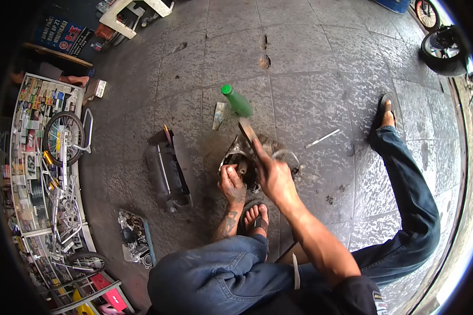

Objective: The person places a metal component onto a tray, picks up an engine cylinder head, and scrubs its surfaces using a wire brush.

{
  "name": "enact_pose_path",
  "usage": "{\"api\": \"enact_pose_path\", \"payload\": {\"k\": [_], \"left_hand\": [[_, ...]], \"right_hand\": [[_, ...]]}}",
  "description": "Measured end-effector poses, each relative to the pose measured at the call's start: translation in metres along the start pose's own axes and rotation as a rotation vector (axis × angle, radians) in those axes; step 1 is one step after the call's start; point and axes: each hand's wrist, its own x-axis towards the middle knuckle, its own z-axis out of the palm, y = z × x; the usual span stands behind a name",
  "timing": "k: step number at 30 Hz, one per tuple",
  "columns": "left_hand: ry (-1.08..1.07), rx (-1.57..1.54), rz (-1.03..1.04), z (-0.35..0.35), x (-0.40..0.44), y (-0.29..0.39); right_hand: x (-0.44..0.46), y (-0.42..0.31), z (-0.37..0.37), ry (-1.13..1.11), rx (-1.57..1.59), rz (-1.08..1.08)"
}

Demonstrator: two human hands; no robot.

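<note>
A metal engine part [270, 148] lies on the floor between my feet, its open side facing left. My left hand [232, 185] is at its lower left edge, fingers closed at the rim; what they pinch is hidden. Above the part, my right hand [270, 176] is wrapped round a flat, dark-edged tool [247, 130] that slants up and left, its far end blurred. Just beyond the tool stands a green bottle [239, 102], with a small packet [218, 116] lying to its left.
A black tray [169, 170] with tools lies left of the engine part, and metal parts [135, 237] sit lower left. A thin white stick [322, 138] lies to the right. Farther left are a glass display case [37, 152] and a small bicycle model [64, 139].
</note>
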Motion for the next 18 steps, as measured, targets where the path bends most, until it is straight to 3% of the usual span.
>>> {"api": "enact_pose_path", "payload": {"k": [5, 7, 8, 11, 12, 14, 15, 17, 18], "left_hand": [[0.081, -0.036, -0.141, -0.002, -0.001, -0.009], [0.021, -0.068, -0.162, -0.007, -0.002, -0.016], [0.03, -0.085, -0.072, -0.007, -0.005, -0.015], [-0.035, -0.054, -0.12, -0.004, -0.016, -0.034], [-0.068, -0.084, -0.234, -0.008, -0.012, -0.021], [-0.005, -0.09, -0.143, -0.003, -0.009, -0.021], [0.039, -0.077, -0.065, -0.002, -0.007, -0.017], [0.031, -0.043, 0.082, -0.001, -0.012, -0.008], [-0.058, -0.003, 0.018, -0.008, -0.023, -0.01]], "right_hand": [[-0.019, -0.01, 0.017, -0.053, -0.036, 0.023], [-0.032, -0.001, 0.016, -0.053, -0.051, 0.027], [-0.019, -0.007, 0.011, -0.055, -0.05, 0.01], [0.004, -0.024, 0.007, -0.075, -0.061, 0.023], [-0.005, -0.025, 0.009, -0.083, -0.061, 0.045], [-0.029, -0.009, 0.011, -0.059, -0.045, 0.023], [-0.036, -0.007, 0.004, -0.122, -0.084, 0.111], [-0.021, 0.0, 0.003, -0.035, -0.121, 0.023], [-0.009, -0.019, -0.004, -0.068, -0.146, 0.051]]}}
